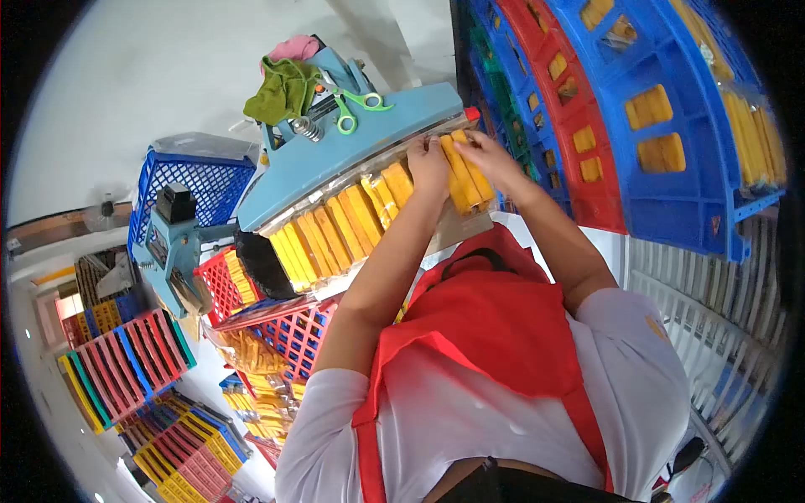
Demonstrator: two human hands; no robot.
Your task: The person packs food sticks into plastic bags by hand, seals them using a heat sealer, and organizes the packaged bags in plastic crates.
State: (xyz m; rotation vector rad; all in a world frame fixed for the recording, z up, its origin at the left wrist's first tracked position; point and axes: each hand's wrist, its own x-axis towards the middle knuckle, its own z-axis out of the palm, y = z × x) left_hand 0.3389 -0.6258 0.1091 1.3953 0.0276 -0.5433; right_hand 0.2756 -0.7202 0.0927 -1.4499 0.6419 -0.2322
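Observation:
Both my hands are at the right end of a row of yellow sticks in clear plastic bags (352, 222), along the edge of a long pale-blue machine that looks like a bag sealer (360, 134). My left hand (428, 168) has its fingers bent at the left side of the endmost bag of yellow sticks (464, 176). My right hand (493, 159) grips the upper right of that same bag, its fingertips at the plastic. Green-handled scissors (345, 113) and a green cloth (281, 90) lie on top of the machine.
Stacked blue crates (671, 50) and a red crate (579, 109) holding yellow pieces rise close on my right. To the left stand a blue basket (189, 180) and a second pale-blue machine (172, 243). A red basket (293, 339) sits below the row, near more bagged yellow pieces (268, 394).

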